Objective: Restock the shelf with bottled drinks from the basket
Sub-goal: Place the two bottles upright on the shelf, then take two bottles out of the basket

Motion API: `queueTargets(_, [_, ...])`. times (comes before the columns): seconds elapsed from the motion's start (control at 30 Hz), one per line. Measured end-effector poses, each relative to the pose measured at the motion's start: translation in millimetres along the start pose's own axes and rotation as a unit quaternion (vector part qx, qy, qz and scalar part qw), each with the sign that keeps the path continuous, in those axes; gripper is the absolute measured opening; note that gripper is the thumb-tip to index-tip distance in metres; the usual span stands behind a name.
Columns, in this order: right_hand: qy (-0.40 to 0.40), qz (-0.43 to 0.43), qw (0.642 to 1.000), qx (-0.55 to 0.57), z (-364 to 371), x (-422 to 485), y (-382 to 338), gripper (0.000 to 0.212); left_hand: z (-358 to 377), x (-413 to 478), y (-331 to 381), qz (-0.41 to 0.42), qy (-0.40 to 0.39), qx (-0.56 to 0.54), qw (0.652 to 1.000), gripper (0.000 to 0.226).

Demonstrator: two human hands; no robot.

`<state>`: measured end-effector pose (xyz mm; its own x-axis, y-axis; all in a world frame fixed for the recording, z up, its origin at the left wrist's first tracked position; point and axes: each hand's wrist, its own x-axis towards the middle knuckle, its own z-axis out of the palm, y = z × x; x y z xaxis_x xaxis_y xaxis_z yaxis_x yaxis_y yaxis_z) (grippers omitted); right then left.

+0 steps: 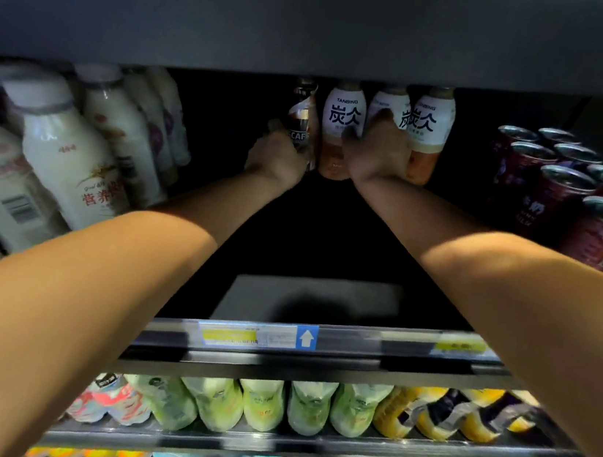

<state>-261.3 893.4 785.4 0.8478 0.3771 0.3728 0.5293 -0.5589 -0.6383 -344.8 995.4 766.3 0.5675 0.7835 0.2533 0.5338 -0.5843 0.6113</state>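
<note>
Both my arms reach deep into a dark shelf bay. My left hand (pixel 278 156) grips a brown coffee bottle (pixel 302 115) standing at the back. Right beside it stand three white-labelled Tanbing bottles with orange-brown drink. My right hand (pixel 379 150) curls around the middle Tanbing bottle (pixel 387 105), between the left Tanbing bottle (pixel 341 130) and the right Tanbing bottle (pixel 430 130). The basket is out of view.
Cream-coloured milk bottles (pixel 68 155) fill the bay's left side and dark red cans (pixel 565 194) its right. The dark shelf floor (pixel 306 298) lies between my arms. A price rail (pixel 259 336) fronts it. Green and yellow bottles (pixel 269 404) line the shelf below.
</note>
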Motion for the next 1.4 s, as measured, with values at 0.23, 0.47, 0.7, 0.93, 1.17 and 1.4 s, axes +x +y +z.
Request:
queueTargets(0.23, [-0.085,-0.166,0.949,-0.256,-109.4,-90.9,-0.7,0.038,-68.6,-115.5,48.2,0.218,-0.093,0.139,0.961,0.036])
queueTargets(0.47, [0.082,-0.183,0.899,-0.39,-209.3,-231.5,74.0,0.032,-73.0,-240.3,73.4,0.451,0.005,0.232,0.862,0.04])
queueTargets(0.7, [0.035,0.004,0.893,-0.449,-299.5,-335.1,161.2,0.05,-1.3,-340.1,144.6,0.552,-0.088,0.141,0.817,0.025])
queueTargets(0.93, [0.066,0.2,0.857,-0.471,-379.3,-407.7,268.5,0.04,94.7,-440.8,246.5,0.63,-0.222,0.063,0.742,0.021])
queueTargets(1.17, [0.057,0.355,0.813,-0.459,-472.4,-443.1,433.6,0.032,243.2,-521.0,370.2,0.627,-0.318,0.154,0.694,0.027])
queueTargets(1.4, [-0.021,0.449,0.793,-0.411,-505.2,-436.2,578.5,0.022,389.9,-586.3,451.6,0.611,-0.391,0.163,0.669,0.02])
